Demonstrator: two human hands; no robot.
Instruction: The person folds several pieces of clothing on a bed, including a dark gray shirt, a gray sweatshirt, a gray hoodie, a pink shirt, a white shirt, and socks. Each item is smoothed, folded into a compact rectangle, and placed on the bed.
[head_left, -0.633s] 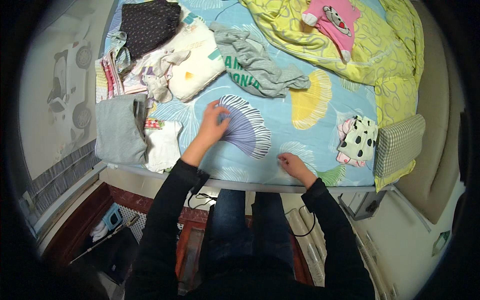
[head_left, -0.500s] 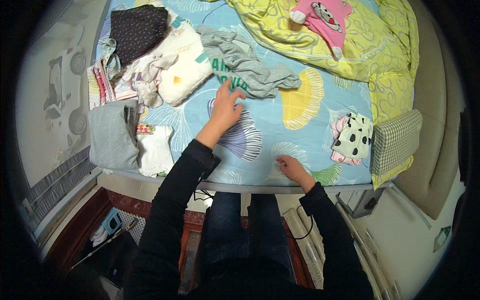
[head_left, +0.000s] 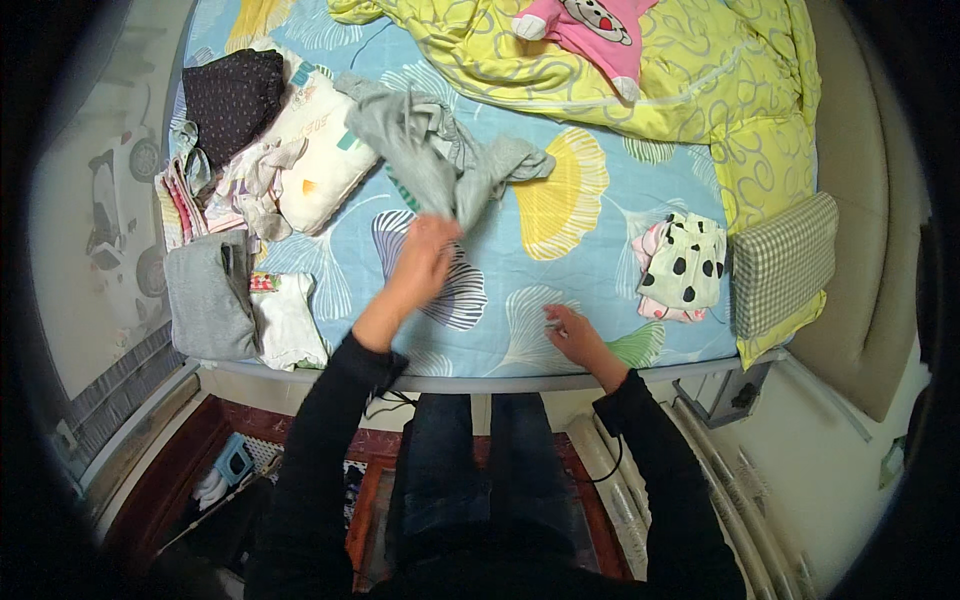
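A crumpled grey garment with green lettering [head_left: 445, 150] lies on the blue patterned bed sheet [head_left: 500, 280]. My left hand [head_left: 420, 262] is closed on its near edge, pulling the cloth into a point, and the hand is blurred by motion. Over the sheet near the bed's front edge, my right hand [head_left: 580, 338] holds nothing, its fingers loosely curled and apart. Right of it sits a folded white garment with black spots [head_left: 685, 265], with pink cloth showing beneath.
At the left lie a folded dark dotted garment [head_left: 232, 100], a cream padded garment [head_left: 325, 180], folded grey cloth [head_left: 212, 300] and a small white garment [head_left: 290, 325]. A yellow quilt [head_left: 660, 70] bears a pink garment [head_left: 600, 35]. A checked pillow [head_left: 785, 265] stands at the right.
My left hand has taken hold of the grey garment and drawn its near edge toward me. My right hand stays near the front edge. The whole view has shifted slightly.
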